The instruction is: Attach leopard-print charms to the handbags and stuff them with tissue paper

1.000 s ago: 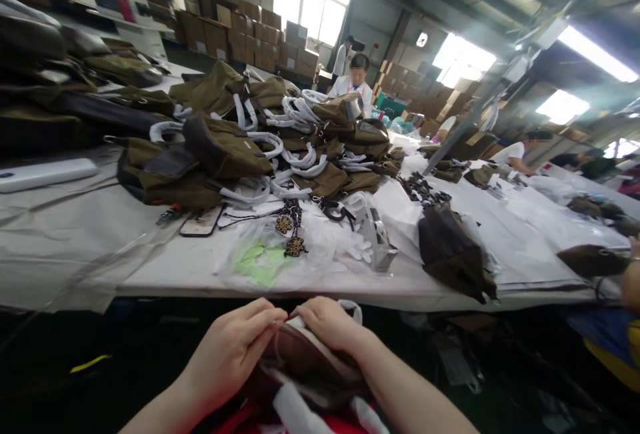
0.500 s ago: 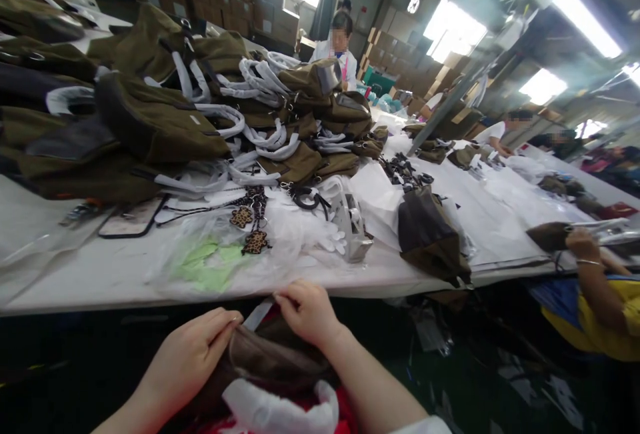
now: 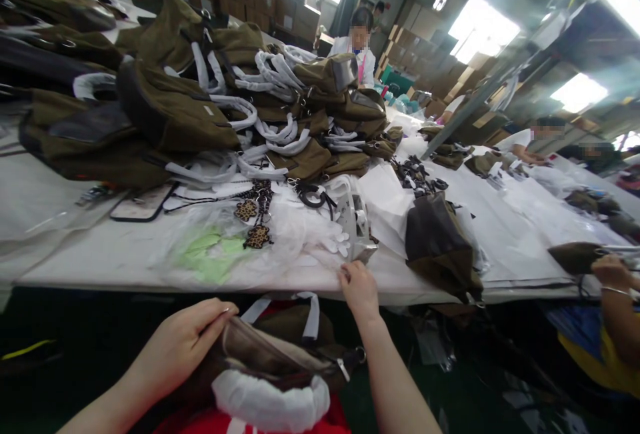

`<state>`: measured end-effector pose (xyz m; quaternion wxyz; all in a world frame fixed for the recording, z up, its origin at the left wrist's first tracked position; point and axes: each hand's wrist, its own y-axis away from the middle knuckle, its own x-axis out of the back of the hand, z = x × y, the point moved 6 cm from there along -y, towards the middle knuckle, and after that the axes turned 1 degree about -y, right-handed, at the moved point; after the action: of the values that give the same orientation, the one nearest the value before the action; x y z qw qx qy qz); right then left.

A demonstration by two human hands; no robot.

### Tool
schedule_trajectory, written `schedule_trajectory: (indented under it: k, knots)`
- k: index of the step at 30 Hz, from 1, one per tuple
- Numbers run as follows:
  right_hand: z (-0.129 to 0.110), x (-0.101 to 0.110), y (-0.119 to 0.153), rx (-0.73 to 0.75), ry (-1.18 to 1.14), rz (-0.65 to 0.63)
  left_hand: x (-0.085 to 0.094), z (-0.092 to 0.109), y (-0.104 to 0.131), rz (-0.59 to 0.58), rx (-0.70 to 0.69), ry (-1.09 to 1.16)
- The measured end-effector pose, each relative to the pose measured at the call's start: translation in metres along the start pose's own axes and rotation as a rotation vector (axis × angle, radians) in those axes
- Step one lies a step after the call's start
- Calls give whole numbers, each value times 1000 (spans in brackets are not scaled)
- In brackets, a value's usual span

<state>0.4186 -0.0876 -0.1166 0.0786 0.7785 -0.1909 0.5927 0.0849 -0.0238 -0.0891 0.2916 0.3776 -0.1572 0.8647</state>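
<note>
An olive-brown handbag [image 3: 295,353] lies at my lap, its top partly open, with a pale lining and a zip pull at its right end. White wrapping covers its handles [image 3: 273,399]. My left hand [image 3: 193,331] is closed on the bag's upper left edge, thumb and fingers pinched together. Away from the bag, my right hand [image 3: 361,291] is at the table's front edge, just below a grey metal tape-dispenser-like device [image 3: 356,217]. Its fingers are curled together; whatever they hold, if anything, is hidden.
Many similar bags [image 3: 170,114] are piled at the left and middle of the white table [image 3: 75,264]. Leopard-print charms [image 3: 259,237], a phone [image 3: 143,203] and a green sheet [image 3: 213,257] lie nearer. Another bag [image 3: 440,241] stands right. A co-worker's hand [image 3: 613,273] is far right.
My right hand has left the bag's edge and moved right and up to the table edge. My left hand keeps its hold; the bag's opening and a wrapped handle show more.
</note>
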Motion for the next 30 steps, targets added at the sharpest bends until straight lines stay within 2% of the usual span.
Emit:
schedule_trajectory:
  k: [5,11,13,15,17,19,22,23,25,30]
  knots:
    - [9,1,-1,-2,-61,-31,3,8,0,-10,-12,22]
    - [6,17,7,137,-279,-38,6,8,-3,-9,-10,38]
    - [10,24,10,94,-383,-17,8,7,-3,-12,-13,42]
    - [22,31,13,-22,-442,17,9,6,-2,-20,-15,45]
    - [40,44,21,-165,-447,98,10,4,0,-39,-13,51]
    - [59,64,33,-277,-425,243,10,3,3,-60,-15,57]
    - [66,97,53,-322,-432,467,11,3,8,-71,-41,54]
    - [59,106,57,-300,-451,499,12,4,10,-72,-55,50]
    - [30,115,60,-200,-485,464,14,7,14,-58,-83,35]
    - [-87,102,58,165,-480,132,26,19,22,38,-189,-41]
